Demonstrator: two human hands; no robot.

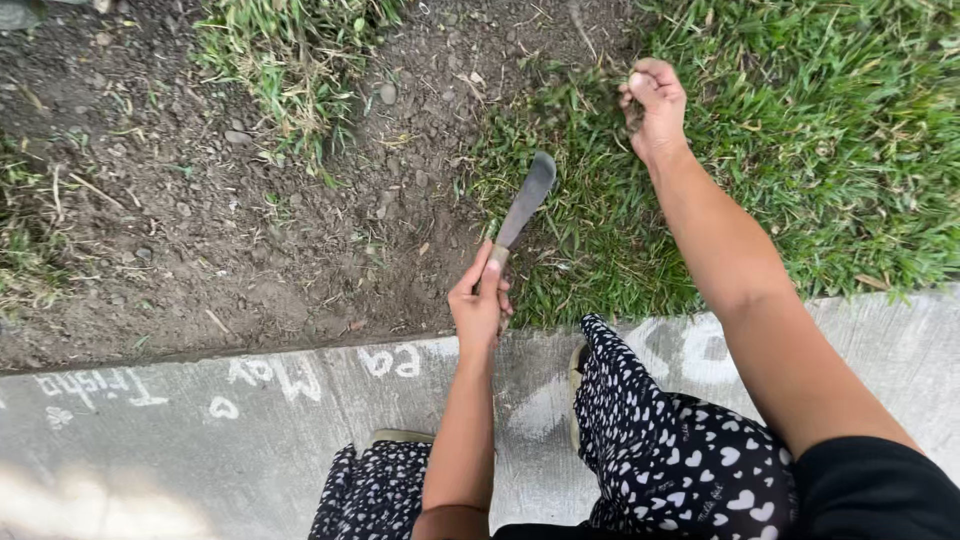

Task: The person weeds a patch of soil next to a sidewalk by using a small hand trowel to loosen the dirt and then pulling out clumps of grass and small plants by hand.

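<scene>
- Head view: my left hand [478, 305] is wrapped tight round the handle of a machete [522, 210], thumb and fingers closed about it, the blade rising up and to the right from my fist.
- The machete hangs over the line where the bare soil [200, 220] meets the grass [820, 150], its rounded tip over the near edge of the turf, just above the concrete kerb [250, 420] I am crouched on.
- My right hand [652, 105] is out over the grass, well apart from the blade, curled into a loose fist around a small tuft of grass blades; how much it holds I cannot tell.
- I judge the tool stiff and blade-heavy, its weight running toward the tip, so the place to hold it is low on the handle, as I do now, never on the steel.
- The handle looks pale and worn, likely wood, and should not slip in a dry palm.
- The blade is dull grey, broadening toward a blunt curved end, slightly blurred here.
- My knees, in black cloth with white hearts [670, 450], frame the lower edge of the view.
</scene>
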